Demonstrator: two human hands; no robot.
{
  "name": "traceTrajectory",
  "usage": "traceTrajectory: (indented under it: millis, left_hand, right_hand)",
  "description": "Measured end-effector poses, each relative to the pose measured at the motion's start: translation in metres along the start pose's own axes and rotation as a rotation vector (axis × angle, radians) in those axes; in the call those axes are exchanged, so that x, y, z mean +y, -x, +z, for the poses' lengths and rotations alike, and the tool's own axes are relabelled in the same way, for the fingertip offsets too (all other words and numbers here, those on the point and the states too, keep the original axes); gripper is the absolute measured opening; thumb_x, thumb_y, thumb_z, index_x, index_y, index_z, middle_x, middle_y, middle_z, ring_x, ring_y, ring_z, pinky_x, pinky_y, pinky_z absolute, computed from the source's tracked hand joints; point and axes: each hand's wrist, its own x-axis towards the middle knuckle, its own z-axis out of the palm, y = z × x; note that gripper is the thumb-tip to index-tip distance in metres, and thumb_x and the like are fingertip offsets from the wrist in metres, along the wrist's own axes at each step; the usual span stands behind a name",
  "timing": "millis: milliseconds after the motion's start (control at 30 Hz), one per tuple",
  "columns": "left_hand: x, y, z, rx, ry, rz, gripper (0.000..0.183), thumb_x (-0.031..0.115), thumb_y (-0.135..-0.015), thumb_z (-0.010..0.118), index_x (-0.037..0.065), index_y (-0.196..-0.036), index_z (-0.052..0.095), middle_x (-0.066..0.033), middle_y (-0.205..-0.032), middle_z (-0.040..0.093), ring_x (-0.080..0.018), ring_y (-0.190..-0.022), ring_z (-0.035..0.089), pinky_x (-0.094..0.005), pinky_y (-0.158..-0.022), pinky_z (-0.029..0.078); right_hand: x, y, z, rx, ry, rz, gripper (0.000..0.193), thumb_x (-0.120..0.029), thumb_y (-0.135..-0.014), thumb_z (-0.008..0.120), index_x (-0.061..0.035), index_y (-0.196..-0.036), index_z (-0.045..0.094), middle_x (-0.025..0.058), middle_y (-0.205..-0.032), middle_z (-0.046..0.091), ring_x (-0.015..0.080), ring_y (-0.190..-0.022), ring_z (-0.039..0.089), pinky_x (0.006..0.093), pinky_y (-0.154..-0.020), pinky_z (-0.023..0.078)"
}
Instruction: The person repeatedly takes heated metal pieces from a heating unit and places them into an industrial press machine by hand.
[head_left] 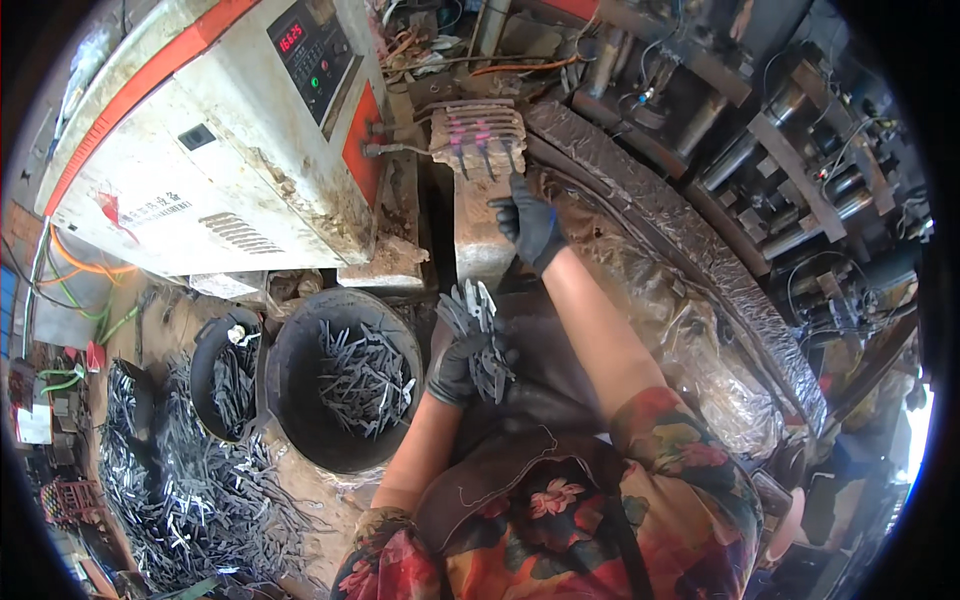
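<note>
My left hand point(462, 366), in a dark glove, is closed around a bunch of flat grey metal strips point(474, 316) in front of my apron. My right hand point(530, 228), also gloved, reaches forward with its index finger stretched out and the thumb apart. That fingertip touches the near end of a dark metal strip point(507, 155) at the right of a heating coil block point(477, 130). Two more strips stick out of the block beside it, and pink-glowing parts show between its bars. The block sits on a pale pedestal point(482, 225).
A white and orange machine cabinet point(190, 160) with a lit display stands left. Below it are a large dark bucket point(282, 385) of strips, a smaller container point(203, 385) and a heap of strips point(210, 510). A foil-wrapped beam point(690, 235) and press machinery point(790, 180) are right.
</note>
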Motion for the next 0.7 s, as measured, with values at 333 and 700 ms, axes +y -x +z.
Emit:
traceTrajectory:
  millis: [333,700]
  left_hand:
    - [0.002,-0.002,0.0,-0.022,-0.037,-0.006,0.069,0.008,-0.071,0.07,0.013,-0.131,0.037,-0.0094,-0.1,0.056,-0.0227,-0.081,0.062,-0.0422,-0.071,0.058]
    - [-0.005,0.001,-0.025,-0.019,0.07,-0.223,0.034,0.019,-0.081,0.063,0.007,-0.11,0.05,-0.0048,-0.081,0.051,-0.0179,-0.071,0.05,-0.0303,-0.062,0.045]
  right_hand:
    - [0.007,-0.041,0.068,-0.34,-0.44,0.263,0.05,-0.051,-0.09,0.052,-0.0014,-0.092,0.061,0.0022,-0.066,0.058,0.0102,-0.048,0.05,0.0176,-0.042,0.04]
    - [0.037,0.113,-0.054,-0.364,-0.732,0.266,0.025,-0.032,-0.093,0.05,-0.0093,-0.089,0.058,-0.0033,-0.059,0.052,0.007,-0.044,0.044,0.0192,-0.04,0.036]
